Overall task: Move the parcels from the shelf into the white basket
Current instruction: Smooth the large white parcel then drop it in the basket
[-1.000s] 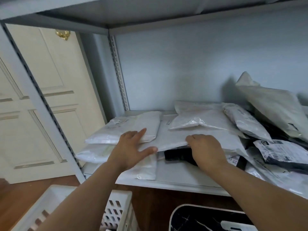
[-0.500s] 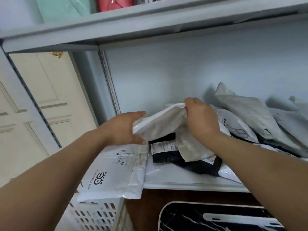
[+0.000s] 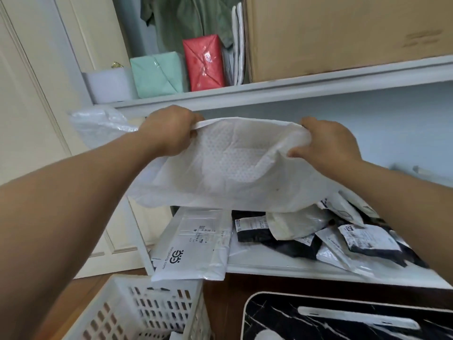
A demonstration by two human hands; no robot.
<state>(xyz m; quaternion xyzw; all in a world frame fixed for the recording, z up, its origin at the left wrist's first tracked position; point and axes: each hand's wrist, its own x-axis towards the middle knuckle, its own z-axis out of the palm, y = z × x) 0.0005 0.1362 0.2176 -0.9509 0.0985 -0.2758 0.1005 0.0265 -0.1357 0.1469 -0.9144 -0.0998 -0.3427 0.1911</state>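
Head view: left hand and right hand each pinch the top edge of a white padded parcel, frame centre, above shelf; white basket lower left.

A room in a home, used for storage. A panelled cream door stands left of a white metal shelving unit; the floor is dark wood. The upper shelf carries gift-wrapped boxes (one mint green, one red), a large cardboard carton and a hanging green garment. Mail parcels crowd the lower shelf.
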